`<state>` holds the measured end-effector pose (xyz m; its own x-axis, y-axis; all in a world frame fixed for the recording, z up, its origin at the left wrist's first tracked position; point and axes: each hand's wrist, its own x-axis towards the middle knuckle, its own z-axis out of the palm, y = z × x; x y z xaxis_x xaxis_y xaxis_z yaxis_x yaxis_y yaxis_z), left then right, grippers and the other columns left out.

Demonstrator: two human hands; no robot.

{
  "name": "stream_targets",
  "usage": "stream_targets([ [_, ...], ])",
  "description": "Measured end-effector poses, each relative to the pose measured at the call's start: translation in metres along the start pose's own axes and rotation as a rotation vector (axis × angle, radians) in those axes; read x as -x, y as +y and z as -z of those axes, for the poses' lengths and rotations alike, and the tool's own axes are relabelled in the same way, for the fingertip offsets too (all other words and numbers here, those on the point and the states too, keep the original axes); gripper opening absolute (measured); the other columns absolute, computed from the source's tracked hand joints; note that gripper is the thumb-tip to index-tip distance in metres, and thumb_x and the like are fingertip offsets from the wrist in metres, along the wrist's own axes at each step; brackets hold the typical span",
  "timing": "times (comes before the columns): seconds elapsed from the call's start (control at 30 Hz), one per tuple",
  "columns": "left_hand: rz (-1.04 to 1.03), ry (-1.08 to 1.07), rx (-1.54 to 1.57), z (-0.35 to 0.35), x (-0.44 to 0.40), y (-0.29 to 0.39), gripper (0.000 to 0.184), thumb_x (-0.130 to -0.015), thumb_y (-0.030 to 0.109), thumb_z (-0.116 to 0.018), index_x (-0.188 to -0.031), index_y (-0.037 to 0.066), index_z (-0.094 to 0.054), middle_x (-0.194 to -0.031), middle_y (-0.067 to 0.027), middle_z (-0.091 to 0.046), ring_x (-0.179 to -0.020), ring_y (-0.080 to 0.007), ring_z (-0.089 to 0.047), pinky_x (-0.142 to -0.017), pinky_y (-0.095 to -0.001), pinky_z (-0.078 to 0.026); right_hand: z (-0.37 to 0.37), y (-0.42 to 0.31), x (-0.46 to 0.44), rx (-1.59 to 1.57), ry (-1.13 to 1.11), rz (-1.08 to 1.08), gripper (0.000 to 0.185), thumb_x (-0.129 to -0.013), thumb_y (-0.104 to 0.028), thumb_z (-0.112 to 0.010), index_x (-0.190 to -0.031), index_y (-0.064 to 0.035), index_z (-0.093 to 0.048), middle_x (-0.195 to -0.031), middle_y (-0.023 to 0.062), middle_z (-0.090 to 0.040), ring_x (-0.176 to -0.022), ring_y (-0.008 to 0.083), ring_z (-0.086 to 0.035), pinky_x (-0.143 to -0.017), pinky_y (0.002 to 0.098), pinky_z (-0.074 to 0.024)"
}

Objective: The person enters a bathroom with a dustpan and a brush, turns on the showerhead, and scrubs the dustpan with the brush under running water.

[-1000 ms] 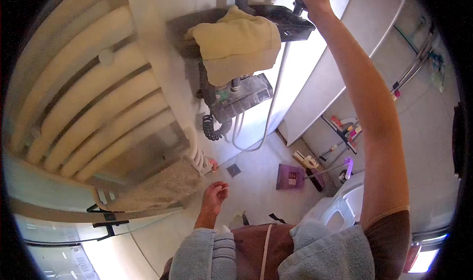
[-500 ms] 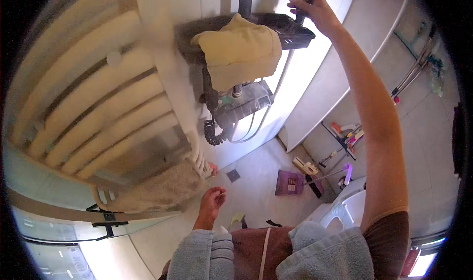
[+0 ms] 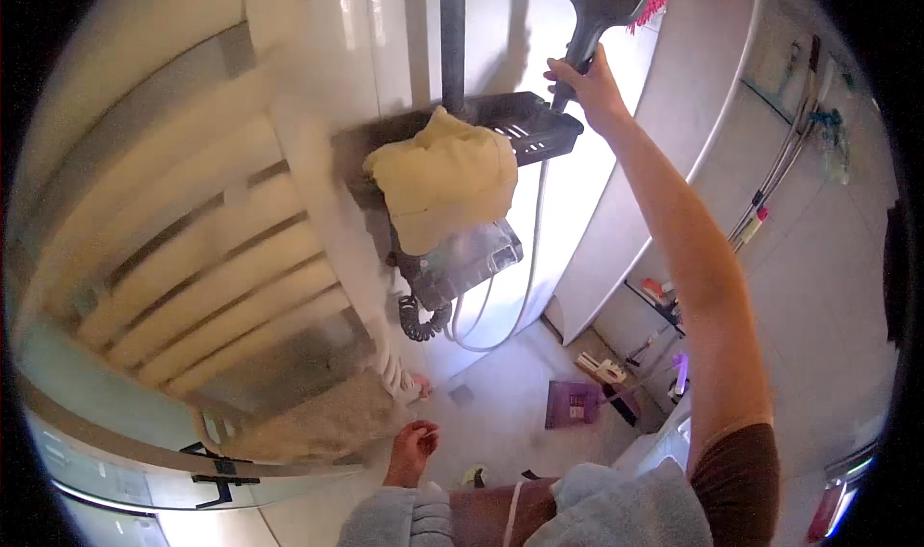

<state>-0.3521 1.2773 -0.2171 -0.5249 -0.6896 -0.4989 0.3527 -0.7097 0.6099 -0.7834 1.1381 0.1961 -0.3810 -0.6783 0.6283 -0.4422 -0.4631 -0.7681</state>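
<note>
My right hand (image 3: 589, 87) is raised at the top, its fingers wrapped round the dark handle of a brush (image 3: 608, 6) with pink bristles. Just below the hand is a black wall shelf (image 3: 549, 135), with a yellow cloth (image 3: 446, 186) draped over its front. A dark shower control unit (image 3: 470, 268) with a hose shows beneath the cloth. My left hand (image 3: 412, 449) hangs low at the centre with its fingers curled, near the towel; whether it holds anything is too small to tell.
A pale towel rail (image 3: 231, 258) with a beige towel (image 3: 313, 422) fills the left side. On the floor stands a purple dustpan (image 3: 574, 406) beside a brush. Long-handled tools (image 3: 775, 177) lean at the right wall. A glass door handle (image 3: 223, 478) is at lower left.
The view has tilted upward, so the shelf and cloth appear lower. More of the brush in my right hand now shows, with its head and pink bristles. My left hand stays curled.
</note>
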Motion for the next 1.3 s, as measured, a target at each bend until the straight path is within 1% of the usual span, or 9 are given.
stream_targets([
  [0.17,-0.006,0.071,-0.015,-0.009,-0.005,0.009,0.014,-0.083,0.003,-0.045,-0.093,0.001,-0.054,-0.089,-0.0119,-0.06,-0.073,-0.0184,-0.058,-0.065,-0.0294,-0.05,0.0,-0.007,-0.002,-0.047,-0.027,-0.026,0.041,-0.08,-0.01,-0.063,-0.108,-0.004,-0.033,-0.094,0.0129,-0.051,-0.085,0.0229,-0.059,-0.072,0.0365,-0.0532],
  [0.63,-0.007,-0.014,0.036,-0.03,-0.021,0.011,0.013,-0.082,0.004,-0.048,-0.093,0.001,-0.055,-0.087,-0.0107,-0.061,-0.074,-0.0171,-0.059,-0.065,-0.0259,-0.049,-0.006,-0.016,0.004,-0.022,-0.124,0.01,0.043,-0.081,-0.013,-0.061,-0.112,-0.0032,-0.033,-0.092,0.0129,-0.049,-0.088,0.0239,-0.058,-0.078,0.0365,-0.0515],
  [0.7,-0.137,-0.08,-0.331,-0.016,-0.023,0.005,0.015,-0.082,0.004,-0.049,-0.096,0.001,-0.054,-0.089,-0.0097,-0.061,-0.076,-0.0153,-0.058,-0.067,-0.0246,-0.048,-0.005,-0.017,0.006,-0.026,-0.111,0.021,0.044,-0.08,-0.015,-0.062,-0.109,-0.0018,-0.032,-0.091,0.0145,-0.05,-0.088,0.0261,-0.059,-0.076,0.0358,-0.053],
  [0.77,-0.18,-0.106,-0.433,-0.011,-0.021,0.001,0.017,-0.082,0.004,-0.049,-0.098,0.0,-0.053,-0.09,-0.0087,-0.06,-0.077,-0.0138,-0.058,-0.068,-0.0236,-0.047,-0.005,-0.017,0.006,-0.051,-0.108,0.002,0.044,-0.08,-0.015,-0.062,-0.11,-0.0025,-0.032,-0.09,0.0138,-0.05,-0.086,0.0253,-0.059,-0.076,0.0354,-0.0528],
  [0.83,-0.14,-0.093,-0.27,-0.02,-0.01,0.003,0.02,-0.081,0.002,-0.049,-0.101,0.0,-0.052,-0.09,-0.0078,-0.06,-0.079,-0.0124,-0.057,-0.07,-0.023,-0.047,-0.005,-0.017,0.006,-0.056,-0.108,0.015,0.043,-0.08,-0.014,-0.061,-0.11,-0.0035,-0.032,-0.089,0.0127,-0.05,-0.084,0.0241,-0.059,-0.075,0.0345,-0.0524],
  [1.1,-0.045,-0.108,-0.11,-0.016,-0.008,0.002,0.024,-0.079,-0.003,-0.05,-0.103,-0.001,-0.049,-0.091,-0.0074,-0.058,-0.082,-0.0122,-0.056,-0.073,-0.0228,-0.046,-0.013,-0.014,0.007,0.044,-0.166,0.057,0.036,-0.079,-0.009,-0.062,-0.104,-0.0059,-0.036,-0.083,0.0077,-0.049,-0.076,0.0186,-0.055,-0.068,0.031,-0.0505],
  [1.13,-0.024,-0.098,-0.056,-0.015,-0.008,0.002,0.024,-0.078,-0.003,-0.05,-0.102,-0.001,-0.049,-0.092,-0.0076,-0.057,-0.083,-0.0123,-0.056,-0.073,-0.0228,-0.046,-0.012,-0.011,0.01,0.073,-0.143,0.085,0.041,-0.08,-0.014,-0.062,-0.11,-0.0027,-0.035,-0.09,0.0114,-0.05,-0.085,0.0218,-0.058,-0.073,0.0319,-0.0517],
  [1.23,-0.026,-0.096,-0.125,-0.028,-0.001,0.011,0.024,-0.077,-0.004,-0.05,-0.101,-0.001,-0.051,-0.094,-0.0079,-0.057,-0.083,-0.0128,-0.056,-0.074,-0.0246,-0.046,-0.008,-0.01,0.011,-0.01,-0.072,0.062,0.044,-0.081,-0.014,-0.061,-0.112,-0.0025,-0.032,-0.093,0.0138,-0.051,-0.089,0.0243,-0.058,-0.076,0.0336,-0.0521],
  [1.3,-0.085,-0.061,-0.172,-0.035,0.001,0.009,0.015,-0.083,0.003,-0.048,-0.096,0.0,-0.054,-0.094,-0.0104,-0.059,-0.08,-0.0171,-0.058,-0.071,-0.0277,-0.049,-0.001,-0.018,0.013,-0.088,-0.118,0.014,0.046,-0.082,-0.015,-0.06,-0.114,-0.0017,-0.029,-0.099,0.0173,-0.049,-0.093,0.0269,-0.057,-0.081,0.0371,-0.0508],
])
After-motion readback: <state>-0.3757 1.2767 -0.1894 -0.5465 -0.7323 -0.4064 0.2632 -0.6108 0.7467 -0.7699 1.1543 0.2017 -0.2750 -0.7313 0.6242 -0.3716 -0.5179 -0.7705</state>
